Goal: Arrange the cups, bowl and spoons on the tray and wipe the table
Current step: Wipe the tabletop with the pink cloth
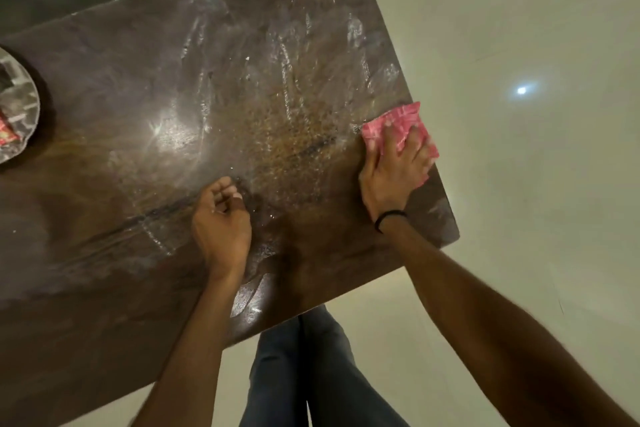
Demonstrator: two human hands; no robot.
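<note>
Head view: squarish cloth (pixel 403 118) under right hand (pixel 394 166), at table (pixel 173 73) edge

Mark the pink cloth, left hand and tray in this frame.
pink cloth (pixel 403 116): head view, exposed upper corner.
left hand (pixel 221 218): head view, back of the hand.
tray (pixel 34 97): head view, bare metal near its right rim.
</note>
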